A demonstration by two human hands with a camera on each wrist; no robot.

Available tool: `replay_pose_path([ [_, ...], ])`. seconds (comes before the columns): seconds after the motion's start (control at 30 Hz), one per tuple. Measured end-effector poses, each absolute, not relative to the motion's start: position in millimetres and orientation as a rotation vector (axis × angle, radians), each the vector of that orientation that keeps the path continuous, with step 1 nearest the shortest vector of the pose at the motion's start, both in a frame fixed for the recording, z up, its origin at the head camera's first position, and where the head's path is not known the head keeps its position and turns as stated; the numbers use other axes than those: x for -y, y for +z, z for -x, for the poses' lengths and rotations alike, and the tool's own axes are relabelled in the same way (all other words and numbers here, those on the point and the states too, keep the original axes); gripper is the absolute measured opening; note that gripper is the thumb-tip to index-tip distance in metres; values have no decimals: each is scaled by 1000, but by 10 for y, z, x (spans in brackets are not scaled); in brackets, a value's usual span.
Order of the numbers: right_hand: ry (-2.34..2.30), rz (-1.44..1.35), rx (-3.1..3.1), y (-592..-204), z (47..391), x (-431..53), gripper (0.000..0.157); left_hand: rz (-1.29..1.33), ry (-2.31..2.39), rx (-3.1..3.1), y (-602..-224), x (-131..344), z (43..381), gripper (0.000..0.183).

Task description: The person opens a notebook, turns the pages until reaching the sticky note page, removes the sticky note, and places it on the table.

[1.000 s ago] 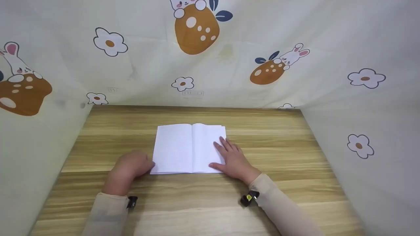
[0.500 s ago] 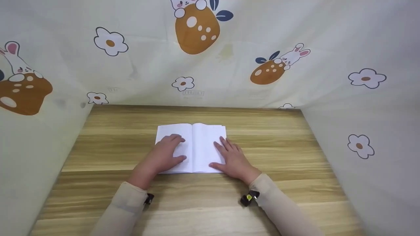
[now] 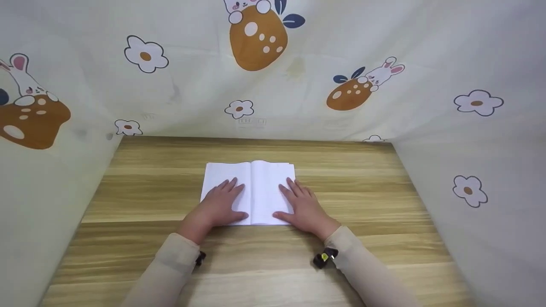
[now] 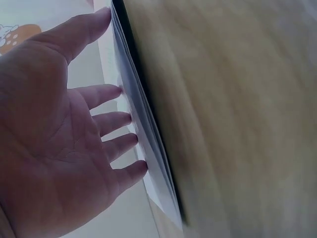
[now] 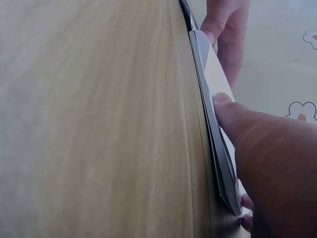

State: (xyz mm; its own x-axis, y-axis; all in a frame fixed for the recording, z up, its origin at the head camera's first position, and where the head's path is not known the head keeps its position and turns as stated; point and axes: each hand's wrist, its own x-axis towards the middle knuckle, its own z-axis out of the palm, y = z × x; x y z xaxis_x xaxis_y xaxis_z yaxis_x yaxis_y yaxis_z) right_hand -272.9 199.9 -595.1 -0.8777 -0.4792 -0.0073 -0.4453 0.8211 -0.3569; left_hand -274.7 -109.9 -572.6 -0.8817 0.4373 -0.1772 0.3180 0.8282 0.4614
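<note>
An open notebook [image 3: 264,183] with white, faintly ruled pages lies flat on the wooden table, its fold running down the middle. My left hand [image 3: 219,207] rests on the left page with fingers spread, the thumb near the fold at the lower edge. In the left wrist view its straight fingertips touch the notebook's page [image 4: 148,153]. On the right page lies my right hand [image 3: 309,211], fingers spread and the thumb pointing toward the fold. The right wrist view shows that thumb pressing the page close to the notebook's edge [image 5: 215,124]. Neither hand grips anything.
The wood-grain table [image 3: 264,268] extends around the notebook on all sides. Pale cloth walls [image 3: 192,85] with rabbit and flower prints enclose it at the back, left and right. A small black wrist camera [image 3: 325,257] sits at the right cuff.
My left hand has moved from the notebook's lower left edge onto the left page, and its fingers have spread out flat. The right hand stays in place on the right page.
</note>
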Motion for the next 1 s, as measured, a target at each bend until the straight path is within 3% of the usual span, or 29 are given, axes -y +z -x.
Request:
replay_pose_path([
  [0.63, -616, 713, -2880, -5930, 2705, -2058, 94, -538, 627, -2730, -5689, 1051, 2771, 91],
  [1.0, -564, 965, -2888, -5893, 2545, -2108, 98, -541, 594, -2732, -5672, 1024, 2784, 91],
])
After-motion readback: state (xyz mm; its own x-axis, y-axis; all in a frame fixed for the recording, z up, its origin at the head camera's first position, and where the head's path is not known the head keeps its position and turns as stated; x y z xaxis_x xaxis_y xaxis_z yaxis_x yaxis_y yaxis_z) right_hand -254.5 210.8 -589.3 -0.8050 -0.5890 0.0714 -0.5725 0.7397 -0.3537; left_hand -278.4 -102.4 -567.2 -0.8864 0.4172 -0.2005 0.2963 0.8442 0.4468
